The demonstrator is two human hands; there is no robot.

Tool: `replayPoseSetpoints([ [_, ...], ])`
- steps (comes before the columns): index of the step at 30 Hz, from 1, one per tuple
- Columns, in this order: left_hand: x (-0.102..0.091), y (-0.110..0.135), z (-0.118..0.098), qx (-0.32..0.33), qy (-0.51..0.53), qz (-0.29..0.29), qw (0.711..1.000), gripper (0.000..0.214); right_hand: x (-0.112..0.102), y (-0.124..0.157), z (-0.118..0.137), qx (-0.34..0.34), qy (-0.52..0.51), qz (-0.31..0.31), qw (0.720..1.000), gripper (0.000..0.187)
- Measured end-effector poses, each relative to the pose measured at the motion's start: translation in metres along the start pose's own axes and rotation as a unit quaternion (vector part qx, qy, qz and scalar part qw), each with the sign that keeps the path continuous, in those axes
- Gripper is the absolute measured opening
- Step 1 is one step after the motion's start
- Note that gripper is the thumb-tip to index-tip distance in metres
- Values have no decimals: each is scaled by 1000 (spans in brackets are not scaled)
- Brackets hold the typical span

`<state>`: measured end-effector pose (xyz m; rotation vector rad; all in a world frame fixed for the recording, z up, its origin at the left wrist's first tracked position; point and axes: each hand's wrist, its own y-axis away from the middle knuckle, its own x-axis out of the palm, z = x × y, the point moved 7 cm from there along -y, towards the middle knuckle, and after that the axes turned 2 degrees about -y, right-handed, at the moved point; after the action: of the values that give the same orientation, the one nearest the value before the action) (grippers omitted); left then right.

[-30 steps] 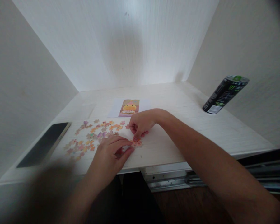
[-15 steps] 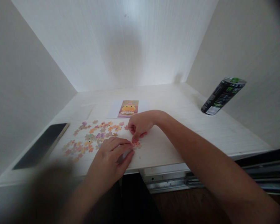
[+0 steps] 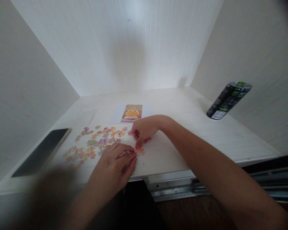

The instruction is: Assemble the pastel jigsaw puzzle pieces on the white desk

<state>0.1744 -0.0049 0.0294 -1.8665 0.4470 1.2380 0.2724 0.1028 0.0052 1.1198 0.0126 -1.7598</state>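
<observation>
Several joined jigsaw puzzle pieces (image 3: 140, 151), reddish and pale, lie on the white table in front of me. My right hand (image 3: 144, 130) reaches over from the right, its fingers curled and its thumb pressed on the upper edge of this cluster. At the cluster's left edge, my left hand (image 3: 117, 163) has its fingertips drawn together in a pinch. Any piece between the fingers of either hand is too small or hidden to make out. Loose flower-shaped puzzle pieces (image 3: 103, 140) are spread to the left, partly behind my left hand.
Behind my hands lies a picture card (image 3: 132, 113) with a yellow character, on a white sheet. A dark phone-like slab (image 3: 42, 153) rests at the left. A black drink can (image 3: 228, 100) stands at the right. White panels enclose the table (image 3: 168, 99) on three sides.
The view has tilted slightly, so everything sits a little lower in the picture. Both hands stay at the joined pieces, with only tiny finger shifts.
</observation>
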Motion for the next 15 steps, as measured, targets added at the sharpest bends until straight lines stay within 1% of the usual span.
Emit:
replayPoseSetpoints([
  [2,-5,3,-2,6,-16,-17,1000,16,0,0,0,1,-10,0,1000,35],
  [4,-14,6,-2,5,-34,-60,998,16,1,0,0,0,-14,0,1000,33],
  [7,-29,15,3,-28,-57,-128,990,13,1,1,0,7,-14,-5,1000,30],
  [9,-36,24,6,-44,-63,-152,985,12,1,1,0,10,-12,-5,1000,29],
  [11,-38,36,8,-49,-71,-150,985,16,1,2,0,5,-9,0,1000,29],
  [15,-38,68,15,-67,-90,-122,986,23,1,3,2,-18,-18,5,1000,33],
])
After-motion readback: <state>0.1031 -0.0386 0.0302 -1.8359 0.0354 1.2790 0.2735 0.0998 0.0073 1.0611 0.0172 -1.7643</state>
